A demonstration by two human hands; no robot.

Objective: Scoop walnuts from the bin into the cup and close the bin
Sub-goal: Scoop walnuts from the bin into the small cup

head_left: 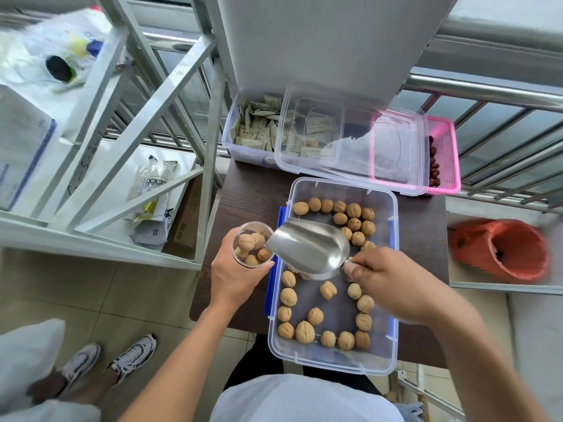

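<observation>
A clear plastic bin [393,269] with blue clips stands open on a dark table, with several walnuts [327,290] spread along its edges. My left hand [234,275] grips a clear cup [243,231] holding several walnuts, just left of the bin. My right hand [387,281] holds the handle of a steel scoop [307,248]. The scoop is tilted with its mouth against the cup's rim, and its bowl looks empty. The bin's clear lid [350,147] lies behind, resting over two other containers.
Behind the bin sit a clear box of paper sachets [259,129] and a pink basket with red dates [444,159]. A metal rack [170,117] stands to the left, an orange-lined waste basket [502,251] to the right. Another person's shoes [134,357] are at lower left.
</observation>
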